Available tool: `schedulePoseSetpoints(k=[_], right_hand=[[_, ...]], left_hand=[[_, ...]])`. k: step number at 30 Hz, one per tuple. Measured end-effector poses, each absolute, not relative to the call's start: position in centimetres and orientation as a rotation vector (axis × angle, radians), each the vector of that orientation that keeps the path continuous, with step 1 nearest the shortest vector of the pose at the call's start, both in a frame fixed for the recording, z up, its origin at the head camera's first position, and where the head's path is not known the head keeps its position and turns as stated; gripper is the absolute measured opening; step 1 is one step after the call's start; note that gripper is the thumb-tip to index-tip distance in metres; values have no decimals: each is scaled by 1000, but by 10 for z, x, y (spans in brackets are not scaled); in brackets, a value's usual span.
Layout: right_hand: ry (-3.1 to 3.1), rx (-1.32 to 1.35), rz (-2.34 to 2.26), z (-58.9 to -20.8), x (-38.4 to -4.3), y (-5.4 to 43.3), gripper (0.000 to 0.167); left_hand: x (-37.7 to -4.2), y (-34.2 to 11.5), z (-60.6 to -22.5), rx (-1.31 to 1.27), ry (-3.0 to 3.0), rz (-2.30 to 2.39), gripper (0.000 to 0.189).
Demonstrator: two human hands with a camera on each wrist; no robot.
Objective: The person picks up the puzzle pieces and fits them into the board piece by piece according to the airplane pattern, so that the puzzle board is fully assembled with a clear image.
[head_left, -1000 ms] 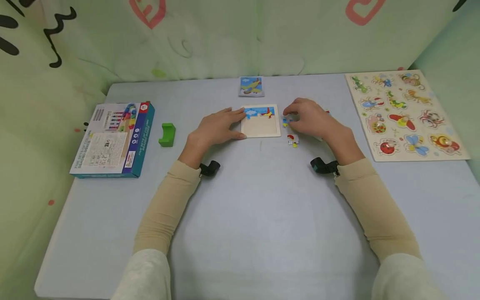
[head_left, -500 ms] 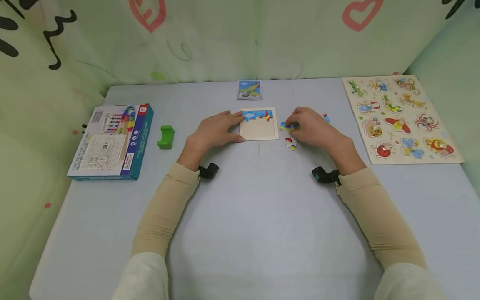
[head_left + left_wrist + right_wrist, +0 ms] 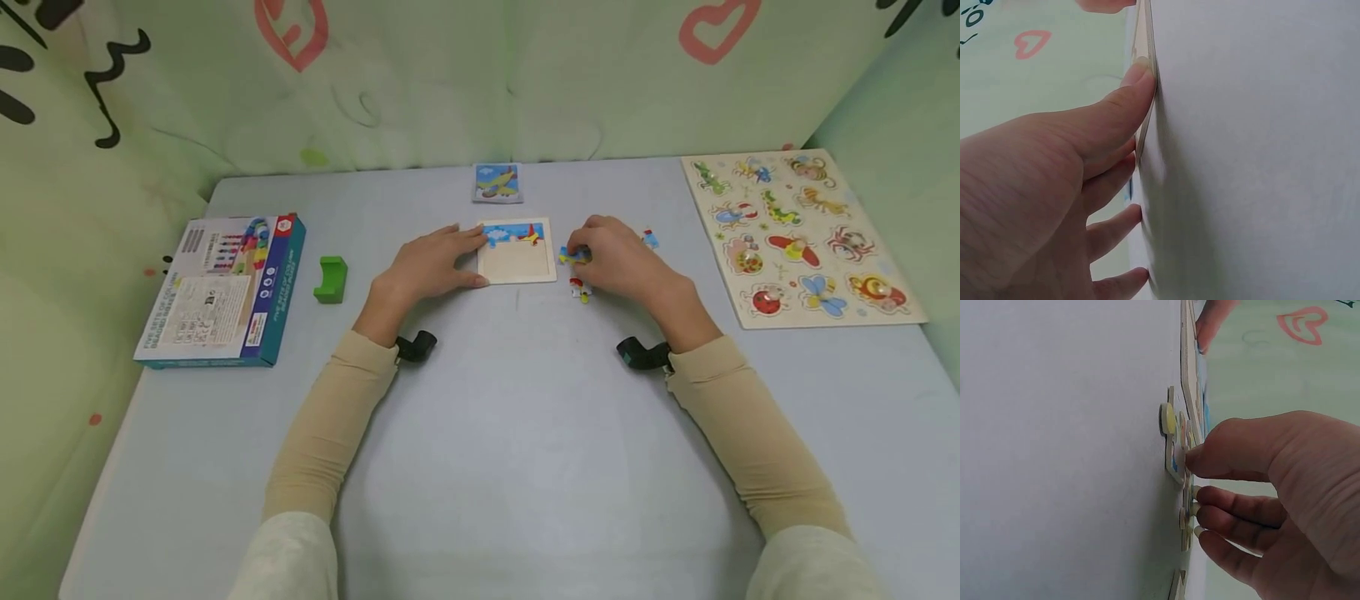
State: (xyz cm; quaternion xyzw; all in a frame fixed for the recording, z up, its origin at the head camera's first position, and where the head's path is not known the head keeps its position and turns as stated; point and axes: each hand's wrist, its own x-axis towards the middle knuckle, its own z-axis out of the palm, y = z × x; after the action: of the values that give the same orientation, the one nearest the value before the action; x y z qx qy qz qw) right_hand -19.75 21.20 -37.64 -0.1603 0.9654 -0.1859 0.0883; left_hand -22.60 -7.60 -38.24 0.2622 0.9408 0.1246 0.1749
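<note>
A small wooden jigsaw tray (image 3: 513, 265) lies in the middle of the table, with blue sky pieces and a red-and-yellow plane part along its far side and bare wood below. My left hand (image 3: 431, 265) rests at its left side, fingers spread; in the left wrist view the thumb (image 3: 1129, 94) presses the tray's edge. Right of the tray, my right hand (image 3: 618, 258) pinches a blue-and-yellow puzzle piece (image 3: 572, 257) low over the table, partly hidden by the fingers. Close below it lies a white, red and yellow piece (image 3: 580, 289). Another blue-and-red piece (image 3: 649, 239) lies beyond the hand.
A picture card of a yellow plane (image 3: 497, 183) lies behind the tray. To the left are a green arched block (image 3: 331, 279) and a flat toy box (image 3: 213, 292). A large insect puzzle board (image 3: 802, 242) takes up the right rear. A curtain hangs behind the table.
My right hand has shifted slightly toward me among the loose pieces, and the blue-and-yellow piece now shows at its fingertips. My left hand stays at the tray. The head view has tilted slightly.
</note>
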Motion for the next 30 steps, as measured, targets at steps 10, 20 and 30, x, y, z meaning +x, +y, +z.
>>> schedulePoseSetpoints(k=[10, 20, 30], right_hand=[[2855, -443, -526, -375, -197, 213, 30], [2855, -411, -580, -375, -202, 215, 27], [2868, -466, -586, -371, -205, 209, 26]], left_hand=[[-225, -76, -385, 753, 2674, 359, 77], [-225, -77, -384, 761, 2673, 359, 77], [-225, -78, -382, 758, 2670, 361, 77]])
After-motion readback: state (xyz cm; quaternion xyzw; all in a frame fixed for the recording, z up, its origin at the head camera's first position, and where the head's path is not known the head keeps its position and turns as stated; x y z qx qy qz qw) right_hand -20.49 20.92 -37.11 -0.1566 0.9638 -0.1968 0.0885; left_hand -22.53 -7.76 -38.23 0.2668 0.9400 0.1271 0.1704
